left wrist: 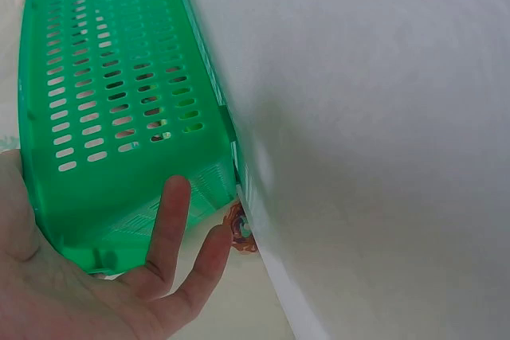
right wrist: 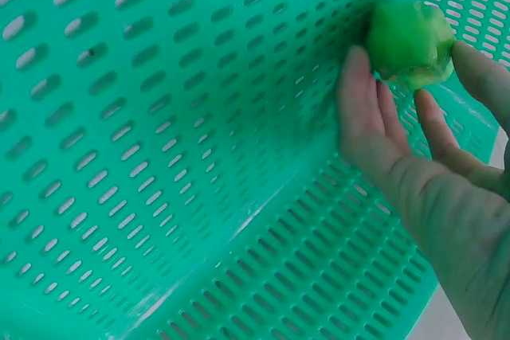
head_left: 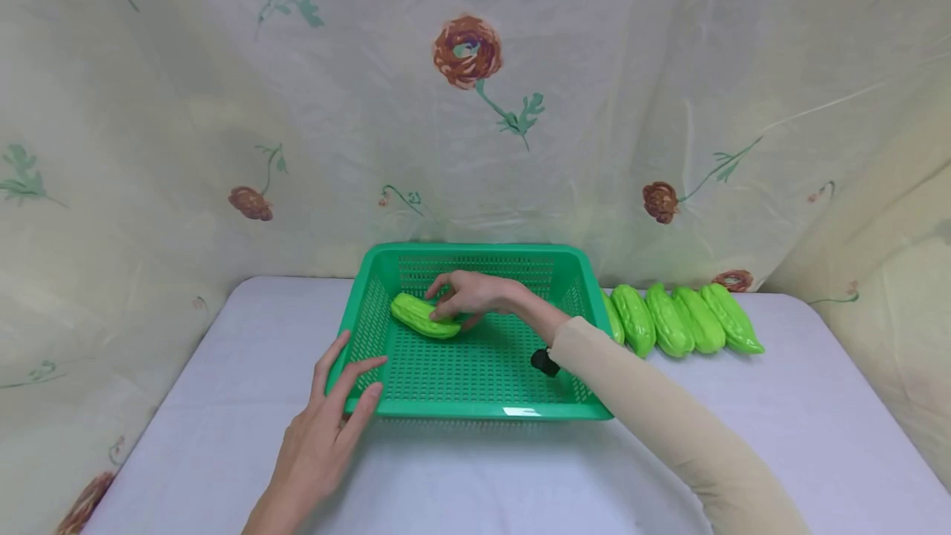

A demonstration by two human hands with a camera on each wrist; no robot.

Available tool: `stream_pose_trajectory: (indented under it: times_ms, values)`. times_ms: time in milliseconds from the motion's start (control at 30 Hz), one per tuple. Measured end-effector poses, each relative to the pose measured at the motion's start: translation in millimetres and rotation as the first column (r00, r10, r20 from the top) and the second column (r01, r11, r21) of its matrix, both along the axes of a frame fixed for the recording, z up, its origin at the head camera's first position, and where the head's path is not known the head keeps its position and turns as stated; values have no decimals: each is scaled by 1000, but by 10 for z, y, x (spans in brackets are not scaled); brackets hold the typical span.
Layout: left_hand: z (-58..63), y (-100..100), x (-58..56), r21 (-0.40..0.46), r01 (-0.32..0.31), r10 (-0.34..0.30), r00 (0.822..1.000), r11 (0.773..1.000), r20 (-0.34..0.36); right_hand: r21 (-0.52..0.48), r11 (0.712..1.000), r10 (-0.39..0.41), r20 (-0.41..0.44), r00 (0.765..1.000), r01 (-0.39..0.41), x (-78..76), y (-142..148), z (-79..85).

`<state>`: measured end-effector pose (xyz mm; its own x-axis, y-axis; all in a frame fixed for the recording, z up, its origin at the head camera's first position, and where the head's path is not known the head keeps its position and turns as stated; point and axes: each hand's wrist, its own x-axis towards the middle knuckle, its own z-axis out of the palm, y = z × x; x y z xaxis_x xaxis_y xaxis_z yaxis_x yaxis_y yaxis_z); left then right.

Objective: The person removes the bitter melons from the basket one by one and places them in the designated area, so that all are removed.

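Inside a green plastic basket (head_left: pixel 475 374), a light green, ridged bitter melon (head_left: pixel 416 316) lies toward the left end. My right hand (head_left: pixel 475 294) reaches in from the right and grips its near end between thumb and fingers. In the right wrist view, the fingers of the right hand (right wrist: pixel 430 145) surround the end of the bitter melon (right wrist: pixel 408 44), close to the basket's perforated side wall. My left hand (head_left: pixel 327 423) is at the basket's front left corner, fingers spread and fairly straight. The left wrist view has the left hand (left wrist: pixel 119 276) against the end of the basket (left wrist: pixel 119 189).
Several more bitter melons (head_left: pixel 669 320) lie side by side just right of the basket, one partly hidden by its rim. A white-covered table (head_left: pixel 490 469) is underneath. Behind it hangs a flowered curtain (head_left: pixel 357 147). A small black device (head_left: pixel 545 362) sits under the right wrist.
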<state>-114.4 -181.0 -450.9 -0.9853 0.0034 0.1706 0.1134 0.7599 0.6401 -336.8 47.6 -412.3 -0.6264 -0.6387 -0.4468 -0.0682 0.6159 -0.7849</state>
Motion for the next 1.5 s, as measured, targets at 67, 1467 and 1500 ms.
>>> stream_pose_trajectory:
  times_ms: [67, 1467, 1500]
  values:
    - [-4, -3, -1, 2, 2, -2, 1000, 1000, -1, -5, 1000, 0, 14, 1000, 0, -2, -5, -4]
    - [-8, 1, 17, 1, -5, 5, 1000, 1000, 1, -137, 988, -70, -19, 997, 67, 107, 675, 708]
    - [-11, -1, 17, 3, -4, 4, 1000, 1000, 0, -140, 988, -76, -25, 997, 72, 114, 712, 718]
